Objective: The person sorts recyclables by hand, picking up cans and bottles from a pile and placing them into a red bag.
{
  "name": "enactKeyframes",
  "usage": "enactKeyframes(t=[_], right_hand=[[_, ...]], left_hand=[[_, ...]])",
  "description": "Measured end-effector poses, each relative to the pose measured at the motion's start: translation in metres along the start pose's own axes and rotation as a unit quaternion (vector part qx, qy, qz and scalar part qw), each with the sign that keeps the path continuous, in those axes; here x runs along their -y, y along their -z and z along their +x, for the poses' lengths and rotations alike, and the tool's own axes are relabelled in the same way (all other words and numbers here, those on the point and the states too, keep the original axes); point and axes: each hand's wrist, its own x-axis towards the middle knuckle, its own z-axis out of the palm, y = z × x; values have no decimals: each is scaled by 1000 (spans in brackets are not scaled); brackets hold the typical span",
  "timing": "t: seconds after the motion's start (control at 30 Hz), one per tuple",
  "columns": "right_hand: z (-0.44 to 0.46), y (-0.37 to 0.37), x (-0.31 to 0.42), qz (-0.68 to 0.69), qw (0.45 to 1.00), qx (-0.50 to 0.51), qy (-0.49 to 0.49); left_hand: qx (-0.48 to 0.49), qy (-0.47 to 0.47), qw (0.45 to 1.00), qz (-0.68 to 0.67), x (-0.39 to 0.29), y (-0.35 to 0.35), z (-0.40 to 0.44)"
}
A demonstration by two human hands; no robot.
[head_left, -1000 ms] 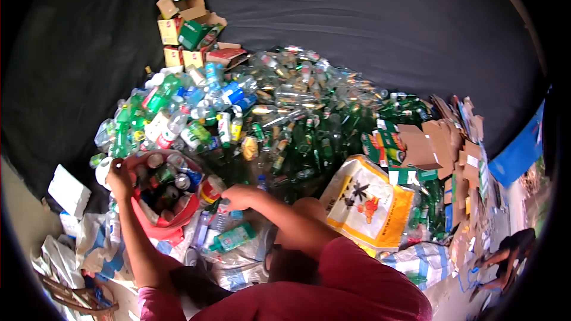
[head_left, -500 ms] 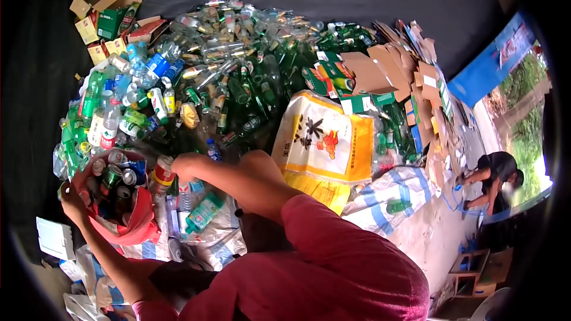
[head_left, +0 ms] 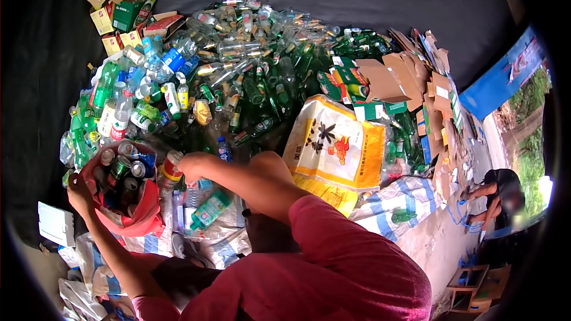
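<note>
A red bag with several drink cans in it stands open at the lower left. My left hand is closed on the left edge of its rim. At the opposite side of the opening, my right hand grips a red-and-yellow can, which is upright just outside the rim. Part of that can is hidden by my fingers. Below my right forearm lies a green-tinted plastic bottle, and a blue-capped bottle is just beyond the hand.
A big heap of glass bottles and plastic bottles spreads ahead. A white-and-yellow rice sack lies to the right, near flattened cardboard. A white box sits at far left. Another person bends down at far right.
The whole view has shifted, so the scene sits a little further right. Both hands keep their holds on the bag's rim and the can.
</note>
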Motion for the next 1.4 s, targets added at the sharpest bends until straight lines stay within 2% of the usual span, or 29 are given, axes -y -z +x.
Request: enactKeyframes(t=[0.07,0.17,0.23,0.3,0.37,0.43,0.5,0.63,0.77,0.9,0.93,1.1,1.2,1.3,1.33,1.4], right_hand=[[2,0,-2,8,1000,-12,-4],[4,-1,-7,-23,999,30,0],[2,1,-5,8,1000,17,1],[-15,9,4,27,999,-14,-12],[-16,11,4,24,1000,6,-16],[-13,11,4,13,999,30,-18],[-5,6,0,14,999,39,-6],[-20,18,12,5,999,26,-18],[-21,14,8,21,999,19,-19],[-15,11,9,19,999,21,-20],[-14,9,9,10,1000,19,-15],[-17,10,13,-11,1000,14,-4],[-11,-2,2,-19,999,-5,42],[-5,-6,3,-40,997,8,61],[1,-11,0,-40,997,9,62],[9,-16,-4,-38,997,11,70]], left_hand=[[8,0,1000,17,-2,3,-1],[19,-13,999,23,-1,-1,-4],[2,-34,999,32,12,-4,-2],[26,-3,999,28,1,2,-4],[21,-24,999,26,-2,6,-5],[6,-14,1000,26,-11,8,-11],[32,20,998,58,-14,12,-13],[4,12,999,50,-3,8,-16],[28,42,996,78,-6,12,-21],[11,-11,999,42,9,4,-20],[37,27,998,46,-4,10,-21],[17,29,999,22,-20,21,-22],[10,-59,998,-26,-23,20,-24],[62,-44,997,-23,-33,26,-23],[37,-57,997,-30,-21,16,-23],[57,-11,997,-43,-55,37,-27]])
